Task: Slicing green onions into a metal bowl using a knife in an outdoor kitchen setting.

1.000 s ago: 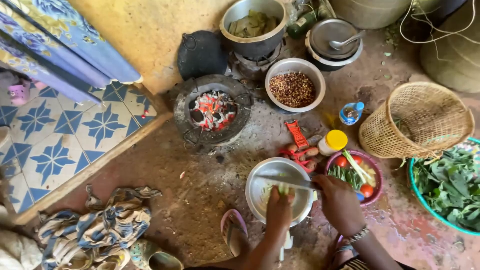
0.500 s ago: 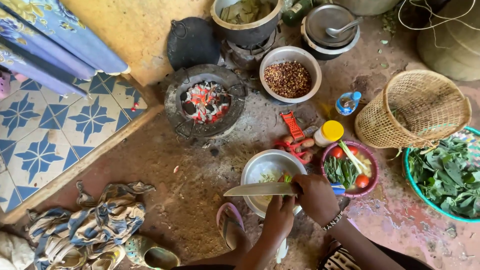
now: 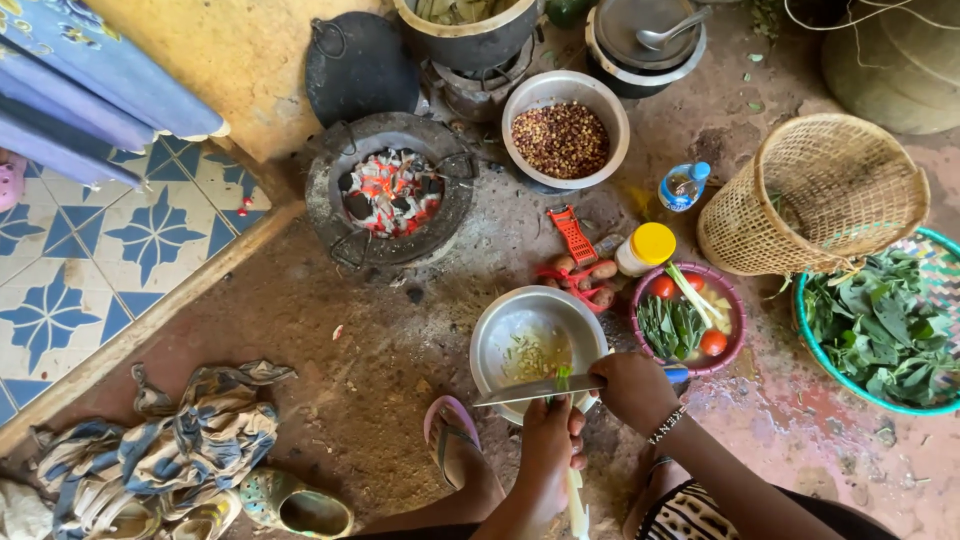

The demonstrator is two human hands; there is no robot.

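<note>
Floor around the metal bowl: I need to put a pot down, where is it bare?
Bare dirt lies left of the metal bowl, between the charcoal stove and the crumpled cloth. Right of it is crowded: vegetable bowl, yellow-lidded jar, basket.

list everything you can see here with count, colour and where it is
stove: 1, dark, glowing coals, centre left
lid: 1, black, against the wall behind the stove
pot: 1, grey, top centre
bean bowl: 1, metal, right of the stove
spoon pot: 1, dark, top right
bottle: 1, clear with blue cap, by the basket
basket: 1, woven tan, on its side, right
greens tub: 1, teal, far right
jar: 1, yellow lid, centre
vegetable bowl: 1, purple, centre right
metal bowl: 1, silver, under the knife
cloth: 1, blue striped, lower left
knife: 1, steel, in right hand
left hand: holds a green stalk
right hand: grips the knife
</note>
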